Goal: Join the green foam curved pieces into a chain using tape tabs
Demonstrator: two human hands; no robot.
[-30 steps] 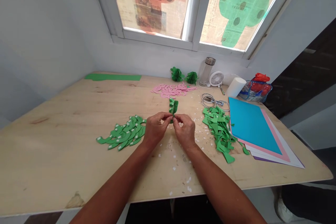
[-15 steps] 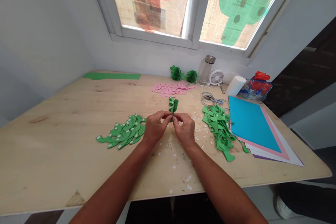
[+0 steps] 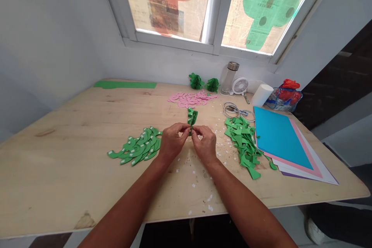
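Both hands meet above the middle of the table, pinching a folded green paper piece (image 3: 193,116) that stands up from the fingertips. My left hand (image 3: 173,138) grips its lower end from the left, fingers closed. From the right, my right hand (image 3: 205,140) pinches the same end, its fingers also closed. Left of my left hand lies a pile of curved green paper pieces (image 3: 140,148) with small white squares on them. Green paper scraps (image 3: 243,143) are heaped to the right of my right hand. Small white bits are scattered around my right hand.
Pink paper pieces (image 3: 190,99) lie behind the hands, with two green paper shapes (image 3: 196,81) by the wall. Farther right are a bottle (image 3: 229,77), a small fan (image 3: 240,85), a white roll (image 3: 262,95), scissors and rings, and blue sheets (image 3: 280,135). A green strip (image 3: 128,85) lies back left.
The view has shifted very slightly. Both hands keep their pinch on the green paper piece, with no other visible movement.
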